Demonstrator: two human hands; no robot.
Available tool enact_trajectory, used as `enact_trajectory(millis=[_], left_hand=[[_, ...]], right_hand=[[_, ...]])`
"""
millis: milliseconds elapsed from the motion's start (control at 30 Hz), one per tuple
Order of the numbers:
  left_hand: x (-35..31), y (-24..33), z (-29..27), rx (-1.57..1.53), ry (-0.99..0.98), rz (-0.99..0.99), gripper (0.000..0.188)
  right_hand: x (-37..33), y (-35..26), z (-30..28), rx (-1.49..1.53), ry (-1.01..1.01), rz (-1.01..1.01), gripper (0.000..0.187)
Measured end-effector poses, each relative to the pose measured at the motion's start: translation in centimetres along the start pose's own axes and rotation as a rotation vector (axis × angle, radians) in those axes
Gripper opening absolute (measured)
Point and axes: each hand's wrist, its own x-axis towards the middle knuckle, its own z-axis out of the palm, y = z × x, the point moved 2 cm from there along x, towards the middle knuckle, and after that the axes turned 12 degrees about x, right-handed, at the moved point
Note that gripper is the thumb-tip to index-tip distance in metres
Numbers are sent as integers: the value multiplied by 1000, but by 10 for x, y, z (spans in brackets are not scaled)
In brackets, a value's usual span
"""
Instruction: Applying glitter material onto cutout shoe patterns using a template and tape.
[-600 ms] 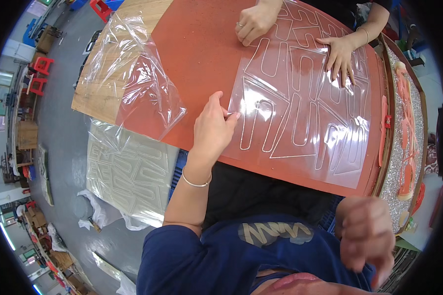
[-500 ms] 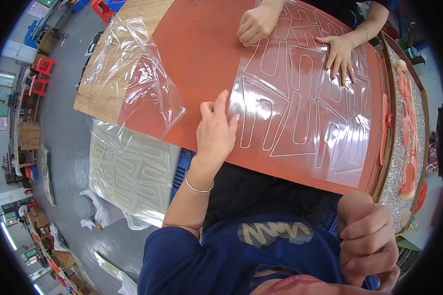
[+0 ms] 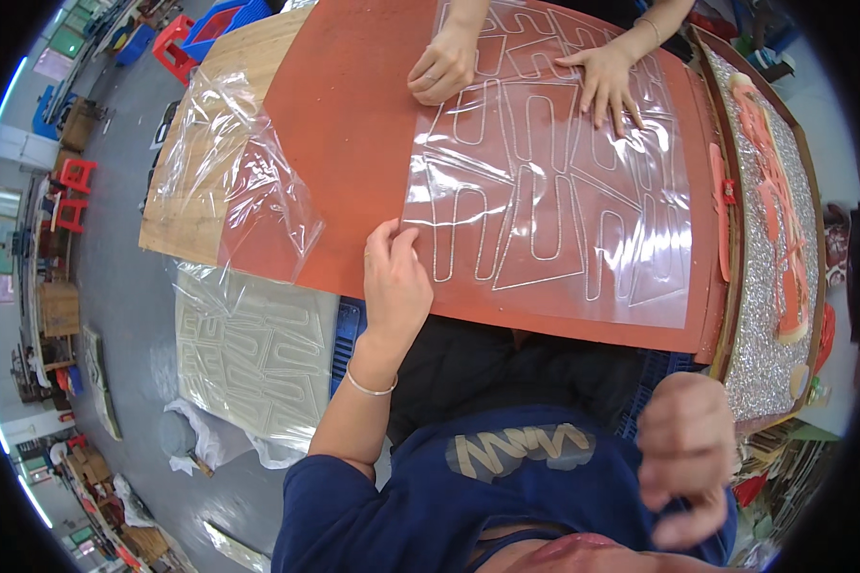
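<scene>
A large clear plastic sheet (image 3: 535, 258) with raised outlines of angular and looped shapes lies on the red-brown mat (image 3: 339, 143). My left hand (image 3: 397, 286) is over the mat beside the sheet's lower left edge. Its fingers are loosely bent, the thumb a little apart, and no object shows in them. Raised in front of my chest, my right hand (image 3: 685, 449) is curled and blurred by motion; whatever it may hold is hidden. Across the table, another person's closed hand (image 3: 444, 72) is at the sheet's left edge, and their spread hand (image 3: 602, 81) presses flat on it.
Crumpled clear film (image 3: 268, 205) covers part of a wooden board (image 3: 186, 205) at left. Below it lies a stack of pale outlined sheets (image 3: 248, 363). A glittery silver panel (image 3: 769, 334) carrying pink strips (image 3: 784, 239) stands at right. Red stools (image 3: 76, 175) are farther left.
My left hand has drawn back toward me and bent its fingers in. My right hand has shifted slightly left and is now blurred. The other person's hands stay on the sheet.
</scene>
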Motion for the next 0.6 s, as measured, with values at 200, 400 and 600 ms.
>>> enact_trajectory(millis=[200, 400, 600], left_hand=[[-20, 13, -15, -247, -25, -86, 17], [-42, 38, -26, -408, -53, 30, 16], [7, 177, -97, -1983, -837, 396, 44]], right_hand=[[-103, -65, -83, -1115, -24, 846, 31], [-241, -208, -200, -1852, -6, 1476, 51], [-301, -298, -212, -2041, 233, 1726, 62]])
